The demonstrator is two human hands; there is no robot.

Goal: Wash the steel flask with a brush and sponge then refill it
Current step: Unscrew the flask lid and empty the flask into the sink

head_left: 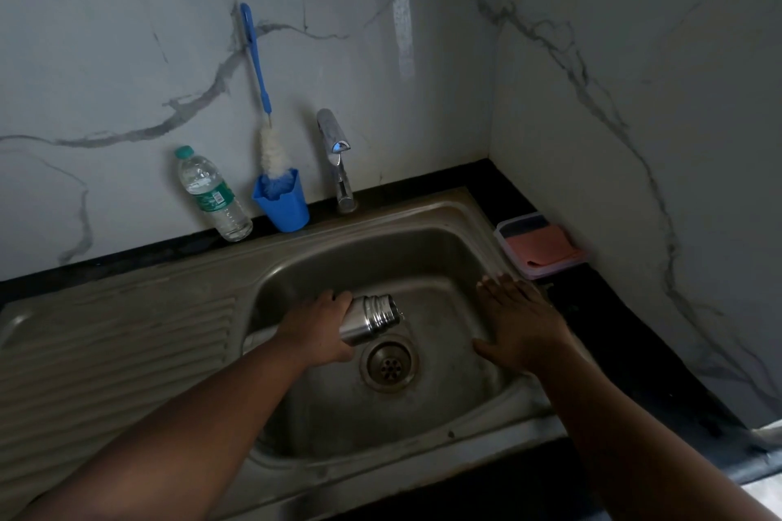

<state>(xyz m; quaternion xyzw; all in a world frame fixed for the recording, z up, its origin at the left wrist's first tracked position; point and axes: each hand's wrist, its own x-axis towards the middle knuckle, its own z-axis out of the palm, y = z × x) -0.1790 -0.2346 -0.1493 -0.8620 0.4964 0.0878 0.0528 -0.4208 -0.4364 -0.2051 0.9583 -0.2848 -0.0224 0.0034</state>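
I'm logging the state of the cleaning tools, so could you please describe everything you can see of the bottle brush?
The bottle brush stands head-down in a blue plastic cup on the dark counter behind the sink, left of the tap. Its long, thin blue handle leans up against the marble-patterned wall. Below the handle, a fluffy whitish bristle section runs down to a blue part that sits inside the cup. Neither hand touches it.
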